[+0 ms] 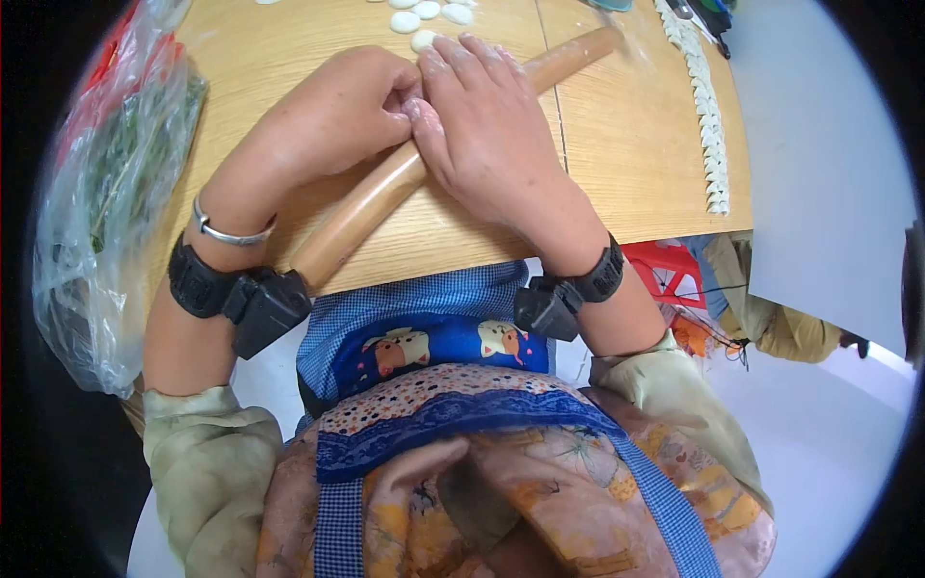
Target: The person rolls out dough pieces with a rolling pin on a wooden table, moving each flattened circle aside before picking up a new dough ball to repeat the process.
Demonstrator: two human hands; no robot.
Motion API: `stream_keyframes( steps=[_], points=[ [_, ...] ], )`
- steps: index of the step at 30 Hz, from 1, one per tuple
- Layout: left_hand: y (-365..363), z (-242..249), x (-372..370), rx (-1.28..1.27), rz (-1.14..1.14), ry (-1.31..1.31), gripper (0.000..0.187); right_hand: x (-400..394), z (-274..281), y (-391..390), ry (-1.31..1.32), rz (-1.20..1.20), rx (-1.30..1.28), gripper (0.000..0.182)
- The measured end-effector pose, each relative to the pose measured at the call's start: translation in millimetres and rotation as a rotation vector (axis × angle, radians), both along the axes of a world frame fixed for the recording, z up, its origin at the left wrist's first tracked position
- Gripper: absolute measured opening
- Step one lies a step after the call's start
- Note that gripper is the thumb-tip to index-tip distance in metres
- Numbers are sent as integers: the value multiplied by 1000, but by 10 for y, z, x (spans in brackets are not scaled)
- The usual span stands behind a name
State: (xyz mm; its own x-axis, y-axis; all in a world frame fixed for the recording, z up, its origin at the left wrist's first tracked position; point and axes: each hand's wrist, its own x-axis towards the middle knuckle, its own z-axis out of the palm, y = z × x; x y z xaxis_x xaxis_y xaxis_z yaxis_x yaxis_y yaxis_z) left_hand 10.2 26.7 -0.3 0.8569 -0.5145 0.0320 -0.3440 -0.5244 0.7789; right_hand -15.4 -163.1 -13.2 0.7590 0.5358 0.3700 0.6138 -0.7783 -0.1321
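A long wooden rolling pin (371, 197) lies slantwise across the wooden table, from near my body to the far right. My right hand (491, 140) rests palm down over its middle, with straight, floury fingers reaching past it. Just left of that, my left hand (347, 111) is curled, its fingertips closed against the right thumb. Whatever those fingertips hold, if anything, is hidden. A pale round dough disc (422, 40) shows at the tips of the right fingers, and several similar dough discs (429, 12) lie beyond it.
Along the table's right side runs a row of overlapping dough pieces (708, 125). A clear plastic bag (116, 212) of greens stands at the left edge. Dark tools (708, 14) lie at the far right corner. A red stool (665, 275) is below the table.
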Motion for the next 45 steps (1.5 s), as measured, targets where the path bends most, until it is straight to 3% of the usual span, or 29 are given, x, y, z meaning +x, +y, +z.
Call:
stream_keyframes(
  steps=[2,6,12,17,29,37,45],
  points=[
    [-4,28,-7,-59,27,194,14,-30,2,-28,-11,-3,10,55],
    [2,101,-1,-15,8,236,15,-361,118,-292,60,-4,-32,57],
    [-10,19,-12,29,-35,13,16,-824,115,-686,185,-55,-35,68],
    [-73,-32,-57,-88,-1,-91,14,-809,71,-700,176,-54,-3,69],
    [1,52,-17,10,-15,83,19,-375,118,-367,77,11,-52,62],
    [38,-39,31,-52,-7,-11,20,75,-28,82,-78,-29,50,54],
    [41,-10,9,-11,-10,-15,21,-536,123,-443,113,-50,-31,60]
  ],
)
